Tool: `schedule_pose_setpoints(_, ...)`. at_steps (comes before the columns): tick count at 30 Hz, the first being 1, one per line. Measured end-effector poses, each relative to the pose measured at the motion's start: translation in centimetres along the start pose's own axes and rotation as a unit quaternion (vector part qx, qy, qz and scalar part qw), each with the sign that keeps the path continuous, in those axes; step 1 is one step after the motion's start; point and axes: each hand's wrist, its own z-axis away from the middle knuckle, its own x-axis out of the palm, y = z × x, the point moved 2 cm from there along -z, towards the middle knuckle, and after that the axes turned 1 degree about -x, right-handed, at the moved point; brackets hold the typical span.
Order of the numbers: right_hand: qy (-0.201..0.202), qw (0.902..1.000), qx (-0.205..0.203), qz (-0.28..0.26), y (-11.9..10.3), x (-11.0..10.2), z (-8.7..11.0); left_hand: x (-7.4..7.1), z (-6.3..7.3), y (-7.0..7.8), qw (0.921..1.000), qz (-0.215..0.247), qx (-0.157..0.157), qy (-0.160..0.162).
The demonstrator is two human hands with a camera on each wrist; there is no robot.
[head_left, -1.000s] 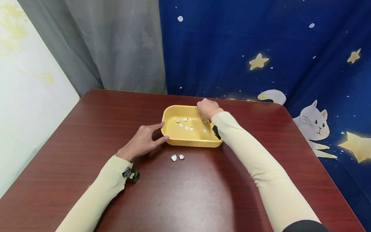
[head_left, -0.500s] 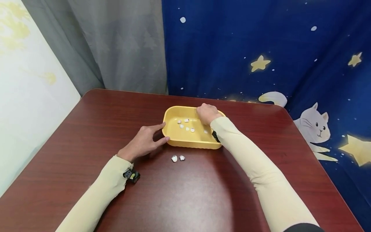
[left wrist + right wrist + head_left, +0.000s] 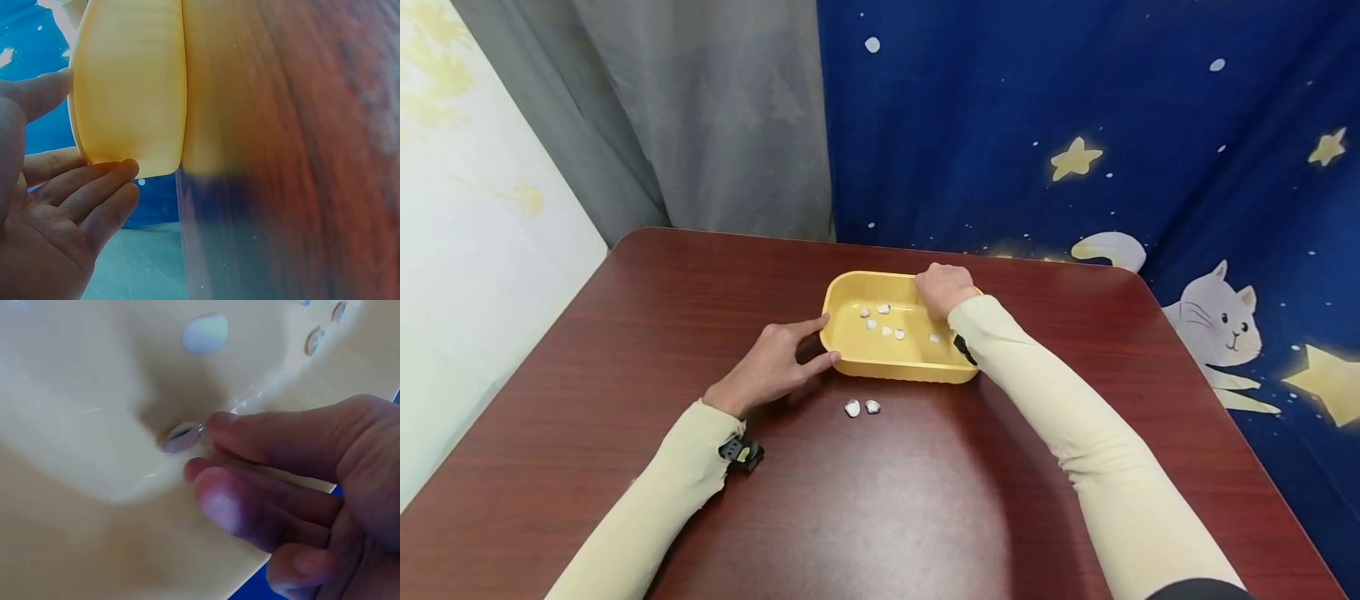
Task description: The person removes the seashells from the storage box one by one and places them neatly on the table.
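A yellow plastic tray [image 3: 895, 369] stands on the table with several small white shells [image 3: 886, 332] scattered over its floor. My left hand [image 3: 767, 371] touches its left end, thumb and forefinger spread around the corner. In the left wrist view, its fingers [image 3: 100, 194] lie against the yellow wall. My right hand [image 3: 946, 287] reaches into the far right part. The right wrist view shows an oval shell with a dark slit [image 3: 181, 437] right at my thumb tip; thumb and fingertips stand apart. Another white shell [image 3: 205, 333] lies farther off. From the head view, my hand hides the slit shell.
Two shiny shells [image 3: 862, 407] lie on the dark red-brown table [image 3: 820, 517] in front of the tray. Behind the table hang a grey curtain [image 3: 722, 125] and a blue star-patterned one [image 3: 940, 125]. A white wall [image 3: 467, 250] borders the left side.
My right hand has shifted slightly down and back within the tray's far right part, covering a shell that showed beneath it. My left hand keeps its place at the tray.
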Motion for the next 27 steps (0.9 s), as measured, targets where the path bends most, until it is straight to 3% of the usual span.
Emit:
schedule_pose_setpoints(16,-0.013,0.9999,-0.005,-0.006,0.1,0.9,-0.2,0.2,0.0,-0.1,1.0000,0.003,-0.004,-0.006)
schedule_pose_setpoints(27,0.002,0.9988,-0.019,-0.046,0.8,-0.7,0.3,0.2,-0.1,-0.3,1.0000,0.002,0.000,-0.002)
